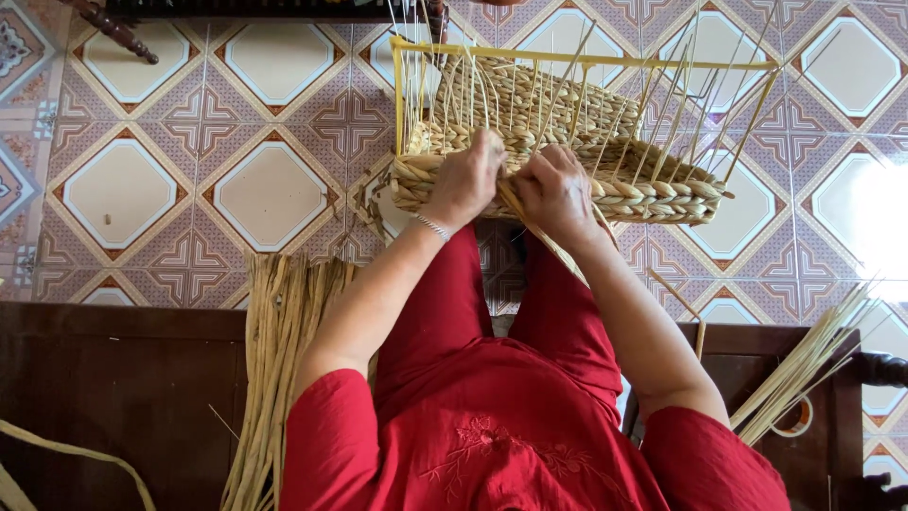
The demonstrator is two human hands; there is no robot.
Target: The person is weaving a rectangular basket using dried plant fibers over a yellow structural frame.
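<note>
Both hands sit close together on the front edge of a half-made basket (567, 151). The left hand (465, 180) is pressed down on the thick braided rim (653, 197), fingers curled over it. The right hand (556, 192) is just beside it, closed around a flat straw strand (530, 224) that runs down and back toward the person's lap. The two hands almost touch, right in the middle of the rim's left half. The basket lies straight ahead of the hands, on the tiled floor (270, 194), and its long side runs left to right across the view. Thin yellow frame rods (577, 59) stand up around it, with pale upright canes between them. Most of the braided rim stretches off to the right, so the right hand is nearer to that long part. Nearer to me, a bundle of dry straw (274, 369) lies by the person's left side, over a dark wooden bench (113, 397). More thin canes (804, 364) fan out on the right. The person wears red clothes (492, 416).
</note>
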